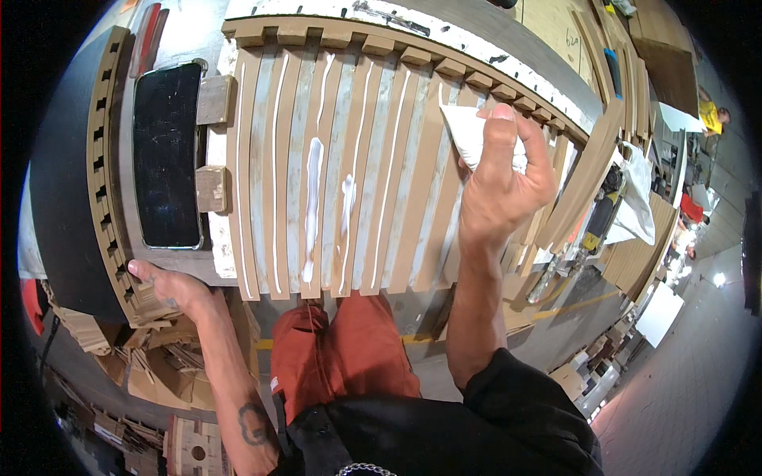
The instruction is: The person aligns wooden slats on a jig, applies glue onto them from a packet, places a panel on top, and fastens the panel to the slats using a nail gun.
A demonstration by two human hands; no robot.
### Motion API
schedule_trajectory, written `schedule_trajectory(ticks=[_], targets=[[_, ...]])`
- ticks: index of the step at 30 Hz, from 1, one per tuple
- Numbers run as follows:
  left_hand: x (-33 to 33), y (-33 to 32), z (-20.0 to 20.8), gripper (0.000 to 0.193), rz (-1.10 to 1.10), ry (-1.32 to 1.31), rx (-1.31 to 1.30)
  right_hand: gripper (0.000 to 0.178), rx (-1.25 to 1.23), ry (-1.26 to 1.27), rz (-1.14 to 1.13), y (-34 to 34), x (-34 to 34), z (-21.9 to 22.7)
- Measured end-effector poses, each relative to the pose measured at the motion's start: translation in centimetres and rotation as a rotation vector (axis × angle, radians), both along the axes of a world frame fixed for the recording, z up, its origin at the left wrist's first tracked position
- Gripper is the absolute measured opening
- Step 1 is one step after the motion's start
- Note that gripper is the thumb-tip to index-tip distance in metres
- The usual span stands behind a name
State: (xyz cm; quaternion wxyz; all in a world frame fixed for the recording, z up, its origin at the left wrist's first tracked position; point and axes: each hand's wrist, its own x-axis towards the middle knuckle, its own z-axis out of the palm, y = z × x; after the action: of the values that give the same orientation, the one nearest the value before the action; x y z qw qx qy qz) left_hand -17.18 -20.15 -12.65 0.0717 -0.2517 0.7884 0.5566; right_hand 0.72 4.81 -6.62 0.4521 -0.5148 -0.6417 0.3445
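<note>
My right hand (508,163) is closed round a soft white glue bag (468,135), squeezing it above the slats. The bag's pointed tip sits over a brown slat (425,182) right of the middle. Several parallel slats carry thin white lines of glue (278,166); two of them have wider smears (313,198). Across their far ends runs a notched brown strip (341,36). At the left, my left hand (171,289) grips the near end of another notched strip (107,174), its thumb on top and its other fingers mostly hidden. That strip lies along a black panel (67,182).
A dark-screened phone (168,155) lies left of the slats beside two small wooden blocks (213,189). Red bars (148,40) lie beyond it. To the right are long brown boards (583,174), a white bag (635,194) and tools. A person in yellow (712,117) is far off.
</note>
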Motion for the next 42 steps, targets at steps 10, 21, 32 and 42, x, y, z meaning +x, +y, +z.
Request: schedule_trajectory(ticks=[10,21,32,42], targets=[[0.0,-0.7,-0.4,0.093,0.025,-0.067,0.025,0.019,0.12,-0.131,0.114,-3.3,3.0,0.3],[0.0,-0.4,0.0,0.095,0.009,-0.057,-0.122,0.009,0.076,-0.28,0.184,-8.2,6.5,1.8],[0.0,-0.5,-0.1,0.098,-0.016,-0.05,-0.234,0.006,-0.023,-0.251,0.252,-12.8,9.8,2.4],[0.3,0.4,0.2,0.095,-0.03,-0.076,-0.228,0.007,0.007,-0.252,0.191,-10.2,10.4,2.8]])
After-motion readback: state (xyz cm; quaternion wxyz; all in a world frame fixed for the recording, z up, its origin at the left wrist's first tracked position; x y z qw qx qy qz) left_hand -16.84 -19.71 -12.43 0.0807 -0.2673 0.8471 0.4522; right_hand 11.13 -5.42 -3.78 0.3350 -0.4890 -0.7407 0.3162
